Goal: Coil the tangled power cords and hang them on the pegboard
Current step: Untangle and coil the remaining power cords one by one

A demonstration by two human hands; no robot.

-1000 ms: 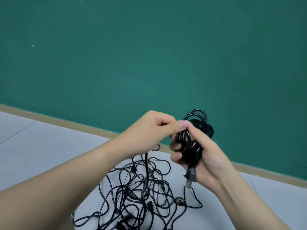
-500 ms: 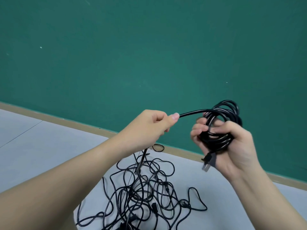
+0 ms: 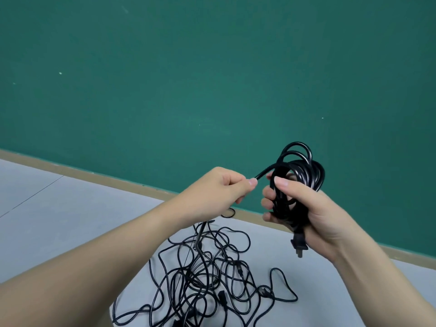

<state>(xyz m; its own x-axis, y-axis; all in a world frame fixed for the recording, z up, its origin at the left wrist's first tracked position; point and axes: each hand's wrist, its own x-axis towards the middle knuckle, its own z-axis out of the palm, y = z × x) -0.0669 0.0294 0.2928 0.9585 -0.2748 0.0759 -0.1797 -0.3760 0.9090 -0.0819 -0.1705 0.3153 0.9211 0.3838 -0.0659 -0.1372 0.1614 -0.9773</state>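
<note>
Right hand (image 3: 306,206) grips the coiled cord (image 3: 299,168), fingers (image 3: 267,199) curled through the loops, plug (image 3: 299,244) hanging below the palm. Left hand (image 3: 217,190) pinches the free run (image 3: 264,172) just short of the right thumb. Judgement: lay each turn the same size as the rest and feed slack steadily — the trailing length drops into the tangled pile (image 3: 207,284) on the floor (image 3: 70,208) and may snag. No pegboard in view; the cord's path behind the left wrist is hidden, and the pile's cord count is indeterminate.
</note>
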